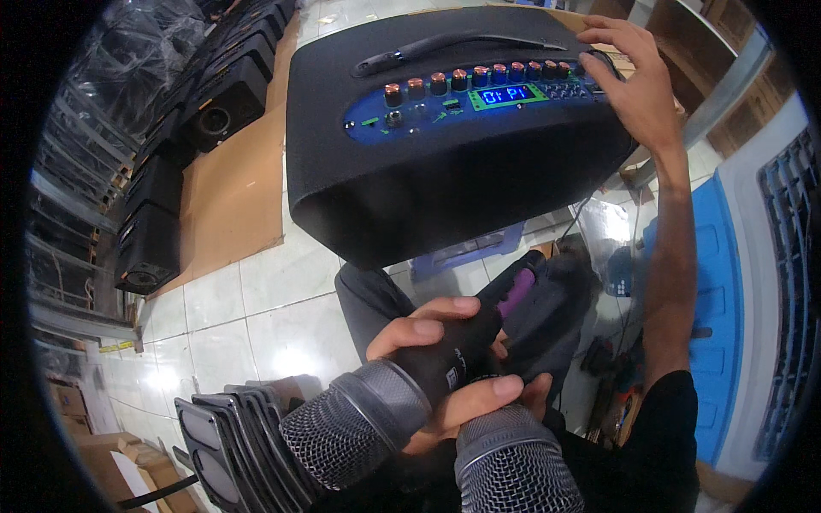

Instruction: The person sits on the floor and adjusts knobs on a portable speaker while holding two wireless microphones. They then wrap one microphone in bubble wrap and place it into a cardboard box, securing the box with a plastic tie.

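Observation:
My left hand [477, 400] is closed round two black cordless microphones. One microphone [363, 419] lies slantwise, its silver mesh head toward the lower left and a purple section near its far end. The other microphone [517, 462] points its mesh head toward me, its body mostly hidden by the hand. Beyond them stands a large black speaker [385, 201] with copper-topped knobs [459, 79], a lit blue display [509, 95] and a strap handle [462, 43]. My right hand [640, 77] rests at the right end of its control panel, thumb and fingers apart.
Several black speakers [224, 115] line the left on brown cardboard [231, 192]. Speaker grilles [224, 445] stand stacked at the lower left, near cardboard boxes [128, 470]. On the right is a blue-and-white plastic piece [714, 316]. A thin cable [577, 218] hangs beside the large speaker.

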